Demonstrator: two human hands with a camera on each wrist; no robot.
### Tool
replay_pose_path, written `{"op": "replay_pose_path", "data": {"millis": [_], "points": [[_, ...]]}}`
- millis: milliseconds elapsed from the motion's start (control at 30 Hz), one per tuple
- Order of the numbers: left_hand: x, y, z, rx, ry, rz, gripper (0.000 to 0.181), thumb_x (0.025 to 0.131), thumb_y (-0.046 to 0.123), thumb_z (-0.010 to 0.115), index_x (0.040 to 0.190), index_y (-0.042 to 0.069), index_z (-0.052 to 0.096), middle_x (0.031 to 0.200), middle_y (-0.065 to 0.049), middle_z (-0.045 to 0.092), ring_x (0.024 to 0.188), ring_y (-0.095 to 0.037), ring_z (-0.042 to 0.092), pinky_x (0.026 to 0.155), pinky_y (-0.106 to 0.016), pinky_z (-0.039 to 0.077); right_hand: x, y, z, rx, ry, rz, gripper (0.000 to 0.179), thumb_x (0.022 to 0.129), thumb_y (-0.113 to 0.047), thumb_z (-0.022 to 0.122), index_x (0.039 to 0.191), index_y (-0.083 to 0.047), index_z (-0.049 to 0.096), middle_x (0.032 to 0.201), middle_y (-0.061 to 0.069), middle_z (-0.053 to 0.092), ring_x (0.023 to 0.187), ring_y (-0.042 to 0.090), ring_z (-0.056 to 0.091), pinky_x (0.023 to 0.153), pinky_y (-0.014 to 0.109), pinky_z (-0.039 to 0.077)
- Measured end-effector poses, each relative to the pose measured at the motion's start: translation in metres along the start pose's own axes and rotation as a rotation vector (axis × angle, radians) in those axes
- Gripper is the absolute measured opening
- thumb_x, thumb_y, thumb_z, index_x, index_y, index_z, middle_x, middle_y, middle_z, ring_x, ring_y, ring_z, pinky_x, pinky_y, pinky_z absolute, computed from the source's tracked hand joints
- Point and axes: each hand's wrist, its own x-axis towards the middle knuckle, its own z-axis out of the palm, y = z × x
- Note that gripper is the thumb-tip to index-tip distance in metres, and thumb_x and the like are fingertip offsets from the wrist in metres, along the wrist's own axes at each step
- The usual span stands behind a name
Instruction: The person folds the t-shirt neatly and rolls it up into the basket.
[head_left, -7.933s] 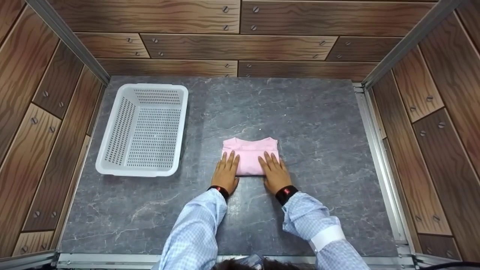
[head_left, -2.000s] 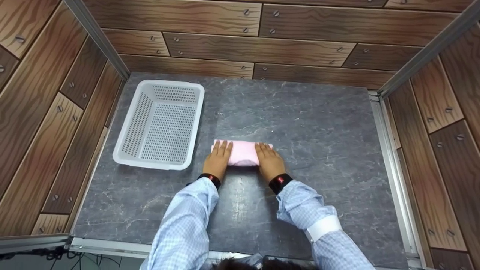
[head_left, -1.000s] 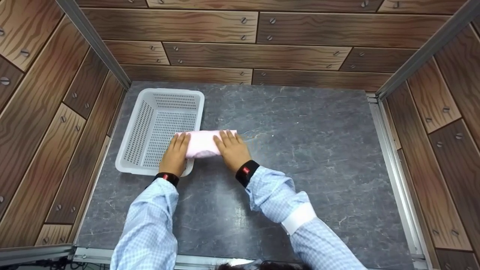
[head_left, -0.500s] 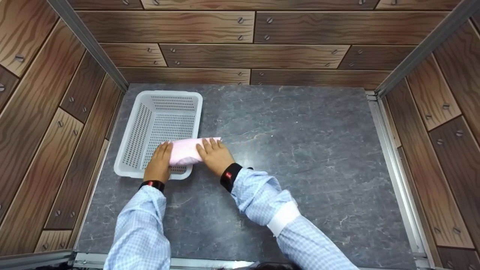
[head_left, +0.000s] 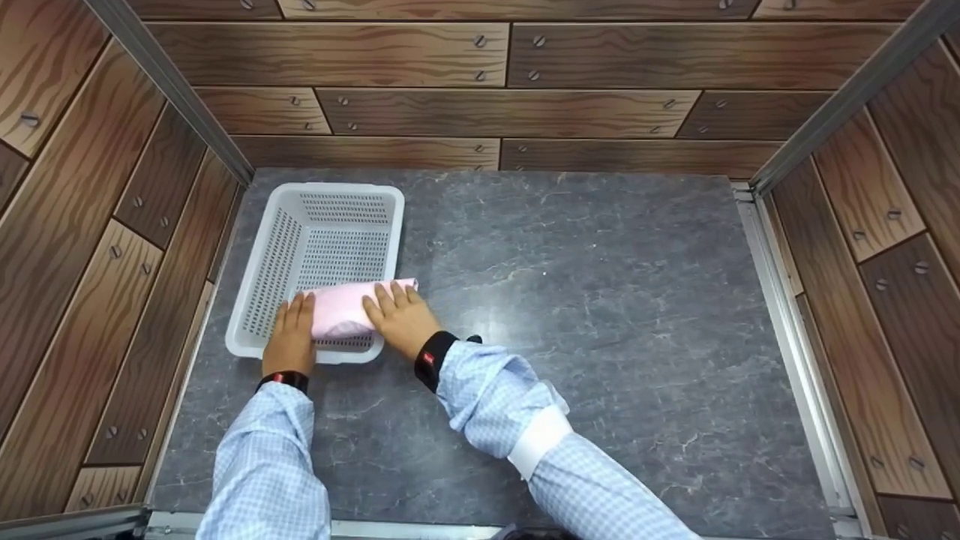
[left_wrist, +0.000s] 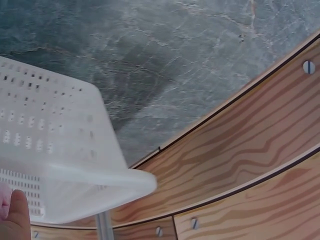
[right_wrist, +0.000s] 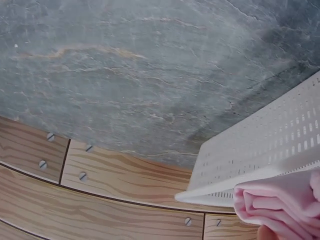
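A folded pink shirt (head_left: 339,306) is held level above the near end of a white plastic basket (head_left: 398,232). My left hand (head_left: 290,341) grips its left end, fingers on top. At the other end my right hand (head_left: 405,322) holds it the same way, just beyond the basket's right rim. In the right wrist view, the rolled layers of the pink shirt (right_wrist: 280,200) show at its end, over the basket wall (right_wrist: 255,150). Only a fingertip of my left hand (left_wrist: 17,217) and a sliver of pink appear in the left wrist view.
The basket has perforated walls and stands at the left of a grey marbled table (head_left: 585,315). Wood-patterned panels (head_left: 412,56) enclose the back and sides. A metal rail (head_left: 787,352) runs along the right edge.
The pink shirt lay flatter on the table, was folded narrower, then was lifted and carried left. Over the last second both hands moved it further left and nearer, over the basket's near end.
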Motion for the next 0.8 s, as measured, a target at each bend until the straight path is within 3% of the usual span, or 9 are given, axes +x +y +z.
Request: {"op": "replay_pose_path", "data": {"millis": [400,567,700,800], "points": [[-0.004,-0.014,0.0,0.025,0.0,-0.07,0.056,0.089,-0.009,0.046,0.144,0.002,0.044,0.15,-0.023,0.041,0.134,-0.052,0.039,0.11,-0.057,0.036,0.007,-0.012,0.005,-0.001,-0.083,-0.056,0.045,0.1,-0.018,0.04,0.144,-0.016,0.048,0.143,0.01,0.055,0.126,0.031,0.059,0.101,0.041,0.051],[-0.004,-0.017,-0.001,0.043,-0.012,-0.155,0.055,0.095,-0.007,0.039,0.147,0.011,0.041,0.155,-0.02,0.035,0.131,-0.052,0.041,0.096,-0.064,0.044,0.008,-0.016,0.009,0.008,-0.101,-0.07,0.047,0.1,-0.019,0.04,0.147,-0.018,0.044,0.147,0.01,0.051,0.129,0.032,0.056,0.102,0.042,0.05],[-0.003,-0.016,-0.002,0.049,0.014,-0.233,0.057,0.096,-0.008,0.035,0.149,0.015,0.039,0.154,-0.028,0.032,0.12,-0.054,0.048,0.082,-0.065,0.049,0.01,-0.018,0.011,0.019,-0.114,-0.067,0.049,0.1,-0.019,0.039,0.149,-0.017,0.041,0.149,0.012,0.048,0.132,0.032,0.053,0.104,0.042,0.048],[-0.001,-0.015,-0.002,0.064,0.052,-0.273,0.056,0.097,-0.008,0.033,0.148,0.014,0.039,0.143,-0.036,0.038,0.11,-0.055,0.053,0.076,-0.064,0.05,0.013,-0.018,0.012,0.032,-0.118,-0.048,0.049,0.101,-0.018,0.038,0.149,-0.015,0.042,0.149,0.013,0.048,0.134,0.031,0.051,0.107,0.041,0.046]]}}
